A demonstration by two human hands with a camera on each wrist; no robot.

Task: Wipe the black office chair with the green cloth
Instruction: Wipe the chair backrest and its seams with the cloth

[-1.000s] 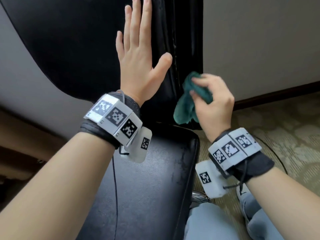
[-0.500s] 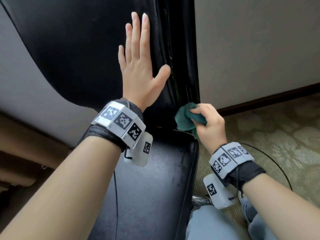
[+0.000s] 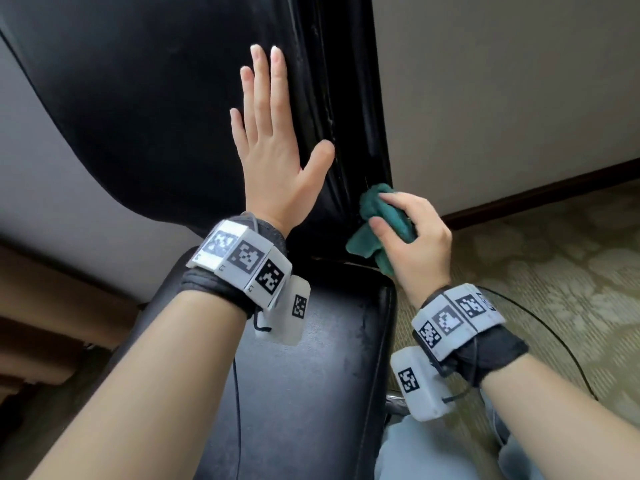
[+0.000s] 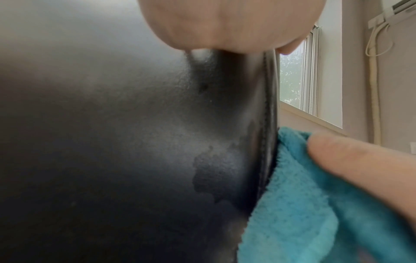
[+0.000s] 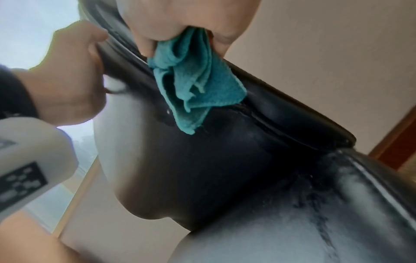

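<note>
Cloth (image 3: 381,223), soft, light and bunched, looks easiest gripped as a wad. The right hand (image 3: 412,244) curls round it at centre frame, pressing it against the side edge of the black office chair (image 3: 138,98). The left hand (image 3: 273,161), fingers straight, lies flat on the backrest, upper centre.

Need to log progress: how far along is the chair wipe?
Done: nothing is provably clean. In hand: the right hand grips the green cloth against the backrest's side edge, low near the seat; the left hand braces the backrest flat. Left: the seat's scuffed edge looks untouched.
</note>
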